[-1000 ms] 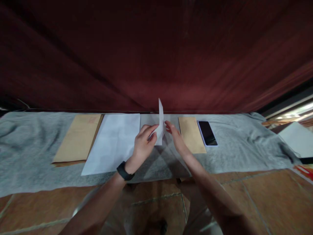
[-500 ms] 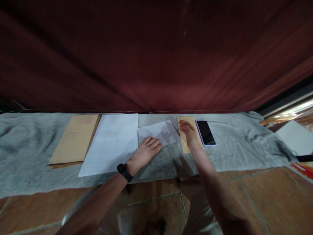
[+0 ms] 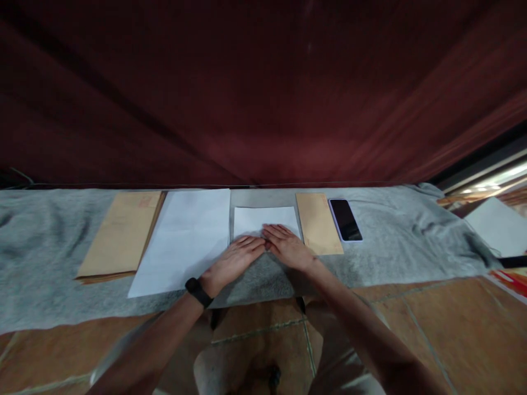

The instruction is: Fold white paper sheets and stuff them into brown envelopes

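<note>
My left hand [image 3: 233, 259] and right hand [image 3: 288, 248] flat at frame centre, fingers spread, gripping nothing, pressing the folded paper [image 3: 265, 220] onto the grey cloth [image 3: 391, 252].

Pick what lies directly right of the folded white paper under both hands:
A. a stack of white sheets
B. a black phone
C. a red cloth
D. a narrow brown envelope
D. The narrow brown envelope lies just right of the folded white paper, on which the left hand and right hand rest flat; the black phone lies beyond the envelope.
</note>
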A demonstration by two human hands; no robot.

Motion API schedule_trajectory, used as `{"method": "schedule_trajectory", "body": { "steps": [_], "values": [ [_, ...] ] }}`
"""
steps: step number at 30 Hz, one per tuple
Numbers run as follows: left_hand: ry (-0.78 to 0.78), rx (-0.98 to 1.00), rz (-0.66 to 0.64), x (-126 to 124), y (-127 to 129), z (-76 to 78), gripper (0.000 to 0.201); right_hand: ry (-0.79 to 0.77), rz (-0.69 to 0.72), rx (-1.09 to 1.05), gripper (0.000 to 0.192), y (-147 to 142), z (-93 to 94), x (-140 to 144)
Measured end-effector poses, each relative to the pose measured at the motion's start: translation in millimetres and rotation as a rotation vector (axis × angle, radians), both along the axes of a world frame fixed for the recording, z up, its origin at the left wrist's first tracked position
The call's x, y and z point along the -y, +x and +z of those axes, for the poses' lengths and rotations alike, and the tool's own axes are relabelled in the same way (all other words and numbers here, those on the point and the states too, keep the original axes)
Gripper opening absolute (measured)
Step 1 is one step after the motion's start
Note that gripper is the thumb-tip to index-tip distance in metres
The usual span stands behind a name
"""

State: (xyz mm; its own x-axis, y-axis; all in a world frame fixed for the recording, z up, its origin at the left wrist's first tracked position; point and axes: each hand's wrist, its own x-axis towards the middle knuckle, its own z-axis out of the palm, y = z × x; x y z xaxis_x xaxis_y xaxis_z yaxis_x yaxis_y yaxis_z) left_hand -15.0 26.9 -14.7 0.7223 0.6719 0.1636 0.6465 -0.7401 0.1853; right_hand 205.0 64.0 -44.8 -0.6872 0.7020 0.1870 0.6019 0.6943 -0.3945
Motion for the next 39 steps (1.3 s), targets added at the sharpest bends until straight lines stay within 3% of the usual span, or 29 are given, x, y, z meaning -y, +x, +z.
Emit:
{"method": "schedule_trajectory", "body": {
  "steps": [10, 17, 21, 30, 35, 39],
  "values": [
    [-0.034, -0.023, 0.06, 2, 4, -0.3, 0.04, 0.062, -0.095, 0.095, 0.047, -4, -8.4, -20],
    [-0.003, -0.044, 0.063, 2, 6, -14.0, 0.05, 0.068, -0.163, 0.127, 0.048, -9, -12.0, -34],
    [0.013, -0.07, 0.07, 5, 9, -13.7, 0.049, 0.082, -0.206, 0.132, 0.048, -15, -11.9, -40],
    [-0.002, -0.091, 0.092, 16, 17, -15.0, 0.052, 0.073, -0.284, 0.154, 0.048, -23, -9.3, -40],
    [-0.036, -0.037, 0.113, 15, 20, -9.0, 0.052, 0.046, -0.222, 0.172, 0.048, -16, -5.4, -29],
    [-0.129, 0.024, 0.188, 9, 21, -1.0, 0.036, 0.017, -0.118, 0.172, 0.049, -3, -2.3, -15]
  ]
}}
